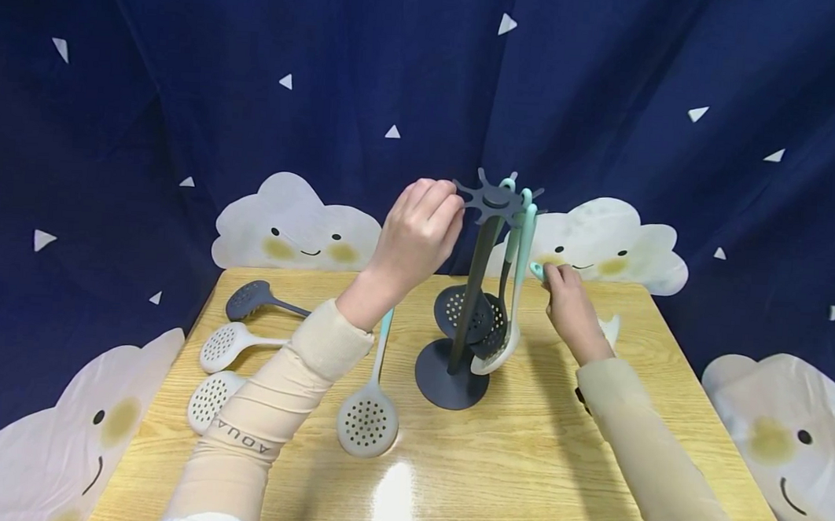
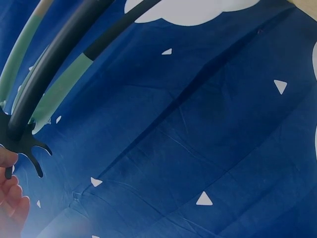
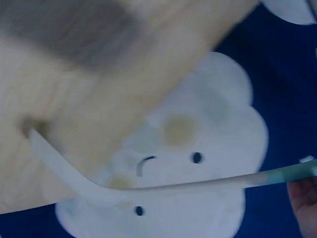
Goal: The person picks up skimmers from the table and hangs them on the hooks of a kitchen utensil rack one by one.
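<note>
My left hand pinches an arm of the dark utensil stand at its star-shaped top; the left wrist view shows the thumb and fingers on that arm. From the stand hang several mint-handled utensils, among them a dark perforated skimmer and a white-headed one. To the right of the stand, my right hand grips the mint handle end of a white turner. In the right wrist view its bent head shows edge-on, pointing down toward the table.
On the wooden table, a white skimmer lies left of the stand's round base. Farther left lie a dark slotted utensil and two white perforated ones, partly behind my left sleeve. A blue curtain hangs behind.
</note>
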Motion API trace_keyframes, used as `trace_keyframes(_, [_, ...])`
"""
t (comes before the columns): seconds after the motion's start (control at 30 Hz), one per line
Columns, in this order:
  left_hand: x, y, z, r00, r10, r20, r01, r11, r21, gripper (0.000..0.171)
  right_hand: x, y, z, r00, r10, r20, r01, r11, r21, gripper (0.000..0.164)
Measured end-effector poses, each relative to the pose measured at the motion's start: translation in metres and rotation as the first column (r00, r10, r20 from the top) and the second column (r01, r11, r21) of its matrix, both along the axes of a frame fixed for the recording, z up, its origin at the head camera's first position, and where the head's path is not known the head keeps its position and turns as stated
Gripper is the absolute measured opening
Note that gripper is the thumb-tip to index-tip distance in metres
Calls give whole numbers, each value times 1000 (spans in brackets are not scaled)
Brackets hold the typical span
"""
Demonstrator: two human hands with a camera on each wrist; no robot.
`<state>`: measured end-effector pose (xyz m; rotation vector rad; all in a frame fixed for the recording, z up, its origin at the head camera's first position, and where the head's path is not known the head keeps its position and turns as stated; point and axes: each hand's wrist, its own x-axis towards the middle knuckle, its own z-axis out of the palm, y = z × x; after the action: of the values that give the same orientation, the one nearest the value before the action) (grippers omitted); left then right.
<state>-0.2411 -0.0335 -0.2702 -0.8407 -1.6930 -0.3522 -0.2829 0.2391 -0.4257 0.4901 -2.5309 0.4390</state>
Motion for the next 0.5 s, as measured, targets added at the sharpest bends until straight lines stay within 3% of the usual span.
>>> trace_keyframes(0.17, [1, 0, 0, 1000, -12, -2, 12, 1000, 0, 6, 10, -11, 22, 998, -52, -34, 48, 993, -104, 22])
trace_keyframes(0.33, [0, 0, 0, 1000, -14, -3, 14, 1000, 2, 5, 20, -20, 41, 995, -37, -97, 21, 987, -160, 23])
trace_keyframes(0.5, [0, 0, 0, 1000, -12, -2, 12, 1000, 3, 6, 34, -29, 61, 994, -29, -105, 8, 981, -196, 23])
